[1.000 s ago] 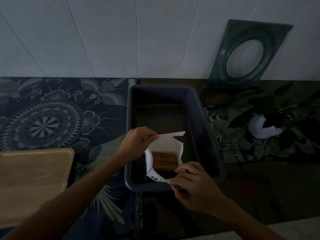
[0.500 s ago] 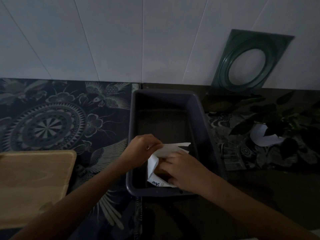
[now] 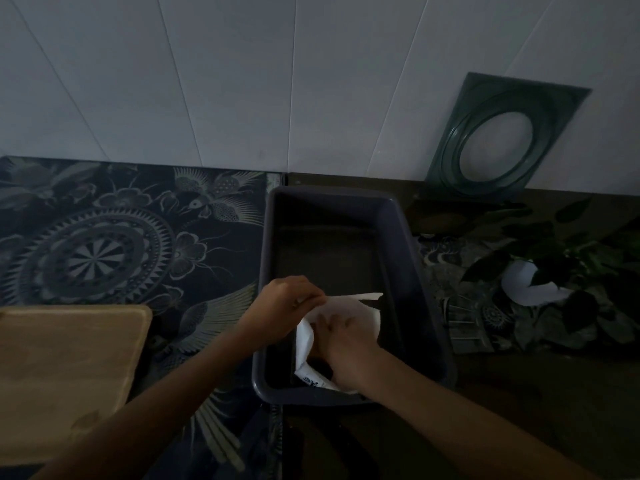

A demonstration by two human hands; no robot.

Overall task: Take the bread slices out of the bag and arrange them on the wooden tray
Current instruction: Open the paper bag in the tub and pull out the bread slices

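A white paper bag [image 3: 360, 311] lies in the near end of a dark grey plastic tub [image 3: 420, 292]. My left hand [image 3: 285, 306] pinches the bag's upper left edge and holds it open. My right hand [image 3: 346, 349] reaches into the bag's mouth, its fingers partly hidden inside. The bread slices are covered by that hand and the paper. A light wooden tray [image 3: 65, 372] lies at the left, bare on the part that shows.
A dark patterned mat [image 3: 114, 244] covers the counter between tray and tub. A green square plate [image 3: 498, 140] leans on the white wall at back right. A leafy plant [image 3: 568, 271] with a white pot stands right of the tub.
My right hand went from gripping the bag's near edge to reaching inside it, covering the brown slices seen before. My left hand kept hold of the bag's edge.
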